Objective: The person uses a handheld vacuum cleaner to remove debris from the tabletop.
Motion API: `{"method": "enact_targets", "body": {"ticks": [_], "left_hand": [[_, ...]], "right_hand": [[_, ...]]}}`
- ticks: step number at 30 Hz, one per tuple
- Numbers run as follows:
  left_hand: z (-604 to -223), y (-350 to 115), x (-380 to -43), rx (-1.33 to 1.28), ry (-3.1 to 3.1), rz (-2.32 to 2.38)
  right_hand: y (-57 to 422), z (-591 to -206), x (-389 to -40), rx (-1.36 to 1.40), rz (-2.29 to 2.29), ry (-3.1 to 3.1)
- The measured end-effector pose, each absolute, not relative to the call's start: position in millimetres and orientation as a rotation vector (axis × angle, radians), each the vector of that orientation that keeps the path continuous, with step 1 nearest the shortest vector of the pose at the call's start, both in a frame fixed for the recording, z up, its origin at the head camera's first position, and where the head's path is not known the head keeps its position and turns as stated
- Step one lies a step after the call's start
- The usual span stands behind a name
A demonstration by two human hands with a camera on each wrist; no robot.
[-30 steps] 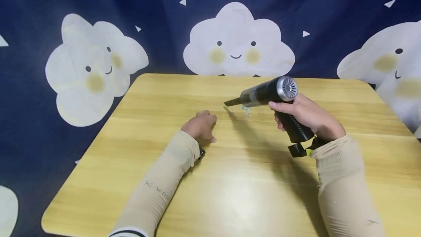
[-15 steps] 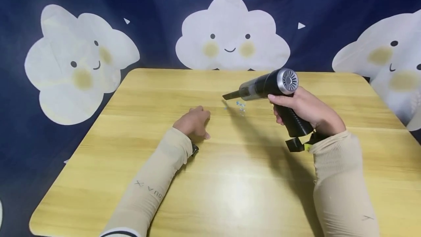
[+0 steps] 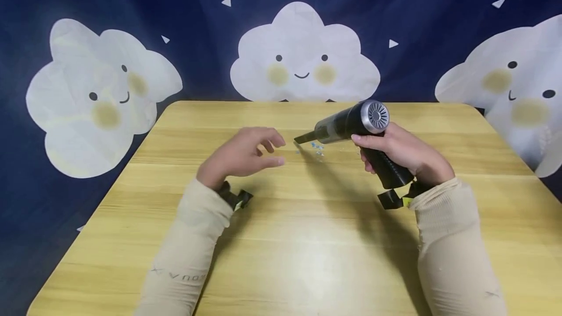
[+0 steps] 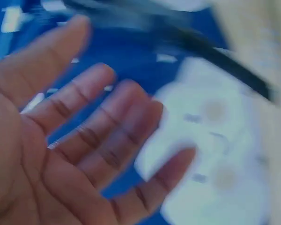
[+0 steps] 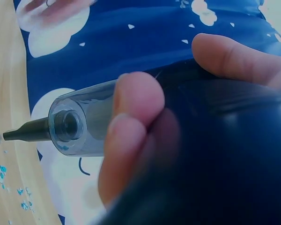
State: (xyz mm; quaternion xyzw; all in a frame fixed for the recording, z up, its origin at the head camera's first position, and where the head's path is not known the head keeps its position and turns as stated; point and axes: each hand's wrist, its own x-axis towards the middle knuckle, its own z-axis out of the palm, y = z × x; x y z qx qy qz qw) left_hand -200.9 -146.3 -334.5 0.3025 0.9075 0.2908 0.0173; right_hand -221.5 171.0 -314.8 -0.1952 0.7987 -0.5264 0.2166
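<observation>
My right hand (image 3: 406, 149) grips the black handle of a handheld vacuum cleaner (image 3: 347, 123), thumb along its side. In the right wrist view the vacuum cleaner (image 5: 98, 105) shows a clear dust cup and a narrow dark nozzle (image 5: 30, 130). That nozzle points left and down, its tip close to the tabletop beside small blue and white scraps (image 3: 318, 148); whether it touches is unclear. Left of the tip, my left hand (image 3: 243, 152) is raised above the table, fingers spread and loosely bent, holding nothing. The blurred left wrist view shows its open palm (image 4: 61, 164).
The wooden table (image 3: 281, 238) has rounded corners and a bright glare near its front. A dark blue curtain with white smiling clouds (image 3: 305, 52) hangs behind it. Dark wrist straps with small black blocks sit on both wrists.
My left hand has lifted off the tabletop, moved left and turned, its fingers spreading. The right hand keeps the vacuum cleaner over nearly the same spot. The head view has shifted slightly.
</observation>
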Motion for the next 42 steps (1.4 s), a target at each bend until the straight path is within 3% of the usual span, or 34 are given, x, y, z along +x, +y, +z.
{"method": "enact_targets", "body": {"ticks": [3, 7, 13, 24, 31, 42], "left_hand": [[-313, -146, -183, 1.174, 2.856, 1.095], [-312, -141, -181, 1.38, 2.95, 1.114], [-325, -133, -192, 1.437, 3.079, 1.133], [-342, -139, -210, 0.988, 3.335, 0.939], [-346, -139, -213, 0.968, 3.356, 1.008], [-348, -138, -215, 0.694, 3.398, 1.114]], "right_hand": [[171, -311, -222, -0.558, -1.46, 2.223], [172, -308, -222, -0.569, -1.466, 2.229], [176, -311, -219, -0.546, -1.488, 2.211], [175, -314, -219, -0.543, -1.47, 2.214], [173, -314, -220, -0.518, -1.45, 2.217], [172, -313, -219, -0.475, -1.455, 2.205]]}}
